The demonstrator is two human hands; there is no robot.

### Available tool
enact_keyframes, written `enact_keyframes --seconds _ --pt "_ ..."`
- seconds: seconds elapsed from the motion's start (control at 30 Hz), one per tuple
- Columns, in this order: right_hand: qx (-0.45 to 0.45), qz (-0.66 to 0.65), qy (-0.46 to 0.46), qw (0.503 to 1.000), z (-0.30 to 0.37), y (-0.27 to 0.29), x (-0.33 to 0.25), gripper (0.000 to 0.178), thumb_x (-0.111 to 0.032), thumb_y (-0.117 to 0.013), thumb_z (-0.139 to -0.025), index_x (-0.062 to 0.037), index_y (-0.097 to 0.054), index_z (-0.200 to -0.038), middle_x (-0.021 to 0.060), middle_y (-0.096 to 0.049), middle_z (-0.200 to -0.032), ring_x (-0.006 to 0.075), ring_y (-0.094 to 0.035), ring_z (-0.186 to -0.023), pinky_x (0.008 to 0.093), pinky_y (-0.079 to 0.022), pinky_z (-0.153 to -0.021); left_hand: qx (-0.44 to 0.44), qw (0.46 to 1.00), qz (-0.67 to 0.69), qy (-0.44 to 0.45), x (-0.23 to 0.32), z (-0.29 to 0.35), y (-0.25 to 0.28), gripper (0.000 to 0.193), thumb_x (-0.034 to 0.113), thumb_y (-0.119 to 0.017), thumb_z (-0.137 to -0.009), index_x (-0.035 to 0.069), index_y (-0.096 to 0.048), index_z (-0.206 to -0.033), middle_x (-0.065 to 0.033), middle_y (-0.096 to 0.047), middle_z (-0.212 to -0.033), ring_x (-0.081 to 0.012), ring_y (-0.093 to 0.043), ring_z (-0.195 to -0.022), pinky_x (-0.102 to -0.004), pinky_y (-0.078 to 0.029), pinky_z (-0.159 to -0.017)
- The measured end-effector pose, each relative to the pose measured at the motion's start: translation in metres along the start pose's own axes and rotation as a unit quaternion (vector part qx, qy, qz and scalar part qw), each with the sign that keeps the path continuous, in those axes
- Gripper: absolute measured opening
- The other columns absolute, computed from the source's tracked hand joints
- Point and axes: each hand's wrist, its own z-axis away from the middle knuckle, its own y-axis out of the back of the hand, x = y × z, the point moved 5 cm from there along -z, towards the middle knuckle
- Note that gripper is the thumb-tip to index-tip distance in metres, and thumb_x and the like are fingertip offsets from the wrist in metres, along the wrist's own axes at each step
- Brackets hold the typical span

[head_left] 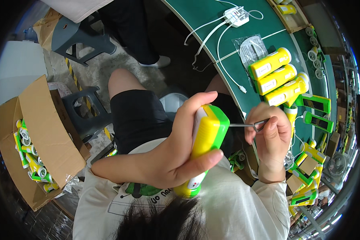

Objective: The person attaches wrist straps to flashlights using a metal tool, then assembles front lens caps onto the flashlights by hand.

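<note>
My left hand [170, 158] is wrapped round a yellow and green flashlight [208, 134], held tilted in front of my chest. Its green-edged end points up and away from me, while the other end rests near my shirt. From that green edge a thin metal rod [241, 125] runs across to my right hand [271, 140]. The rod widens into a bent loop, and my right thumb and fingers are closed on it. Whether the rod enters the flashlight or only touches it, I cannot tell.
Several yellow flashlights [271, 64] lie on the green table [228, 44] at the right, beside a white charger block [236, 17] with cables. An open cardboard box [54, 132] of flashlights stands at the left, near grey plastic stools [82, 38]. Another person's legs [128, 32] are at the top.
</note>
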Motion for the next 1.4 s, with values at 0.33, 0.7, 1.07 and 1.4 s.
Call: enact_keyframes --seconds 0.33,0.7,1.07,1.4 --pt "-0.097 0.232 0.348 0.903 -0.003 0.012 -0.006 0.055 -0.015 -0.074 -0.072 0.0051 -0.054 -0.119 0.0125 -0.063 -0.079 0.0196 -0.062 -0.068 0.0274 -0.051 -0.056 0.085 0.987 0.131 0.046 -0.01 -0.001 0.004 0.092 0.066 -0.046 -0.082 0.008 -0.007 -0.14 -0.0124 -0.05 -0.086 -0.0131 -0.052 -0.069 -0.027 -0.047 -0.062" --pt "-0.048 0.318 0.4 0.858 0.005 0.007 -0.024 0.03 -0.028 -0.056 -0.091 0.0007 -0.06 -0.096 0.0113 -0.064 -0.076 0.0237 -0.063 -0.065 0.0294 -0.05 -0.056 0.104 0.983 0.15 0.032 -0.006 -0.004 -0.009 0.11 0.077 -0.052 -0.068 0.004 -0.009 -0.139 -0.0084 -0.046 -0.089 -0.012 -0.05 -0.065 -0.0242 -0.044 -0.055" --pt "0.023 0.326 0.366 0.871 0.011 0.007 -0.028 0.028 -0.025 -0.067 -0.082 -0.0012 -0.064 -0.098 0.0129 -0.059 -0.091 0.0208 -0.061 -0.071 0.0269 -0.051 -0.057 0.113 0.982 0.135 0.06 -0.006 -0.001 0.003 0.104 0.078 -0.046 -0.069 0.006 -0.013 -0.137 -0.0123 -0.037 -0.111 -0.0143 -0.052 -0.068 -0.0273 -0.048 -0.054" --pt "0.005 0.156 0.278 0.948 0.017 0.0 -0.033 0.03 -0.019 -0.076 -0.075 -0.0012 -0.064 -0.096 0.0061 -0.059 -0.071 0.014 -0.058 -0.058 0.0248 -0.046 -0.052 0.016 0.976 -0.012 -0.215 0.005 -0.005 0.004 0.085 0.069 -0.046 -0.08 0.002 -0.034 -0.132 -0.0148 -0.041 -0.112 -0.0246 -0.039 -0.104 -0.0358 -0.032 -0.091"
